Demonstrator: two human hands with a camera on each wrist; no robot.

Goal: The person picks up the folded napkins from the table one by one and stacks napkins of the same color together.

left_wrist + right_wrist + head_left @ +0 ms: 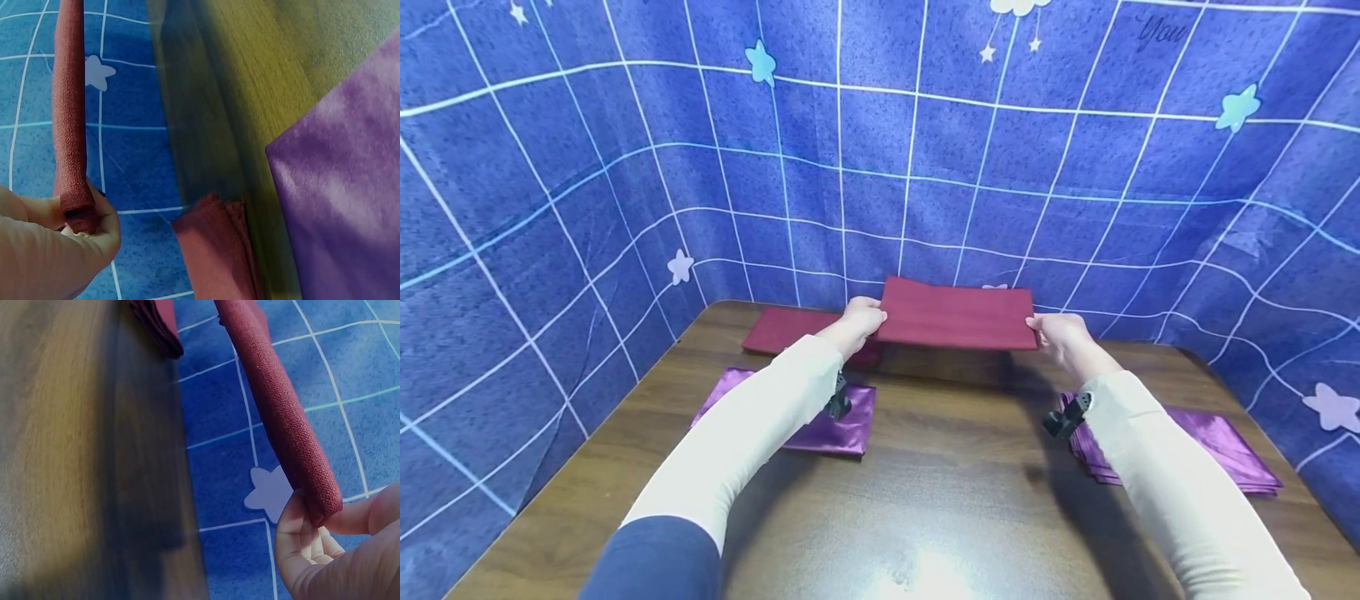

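A folded dark red cloth (pixel 958 315) is held up above the far edge of the table, stretched between both hands. My left hand (pixel 861 321) pinches its left end; in the left wrist view the thumb and fingers close on the cloth's folded end. At the opposite end, my right hand (pixel 1062 335) pinches the right edge, thumb on one side and fingers on the other in the right wrist view. Another folded red cloth (pixel 786 327) lies at the back left of the table, partly behind my left hand and forearm.
A folded purple satin cloth (pixel 842 421) lies under my left forearm, partly covered. On the right, a stack of purple satin cloth (pixel 1213 437) sits beneath my right forearm. The wooden table (pixel 955 483) meets a blue gridded curtain (pixel 970 150) at the back and sides.
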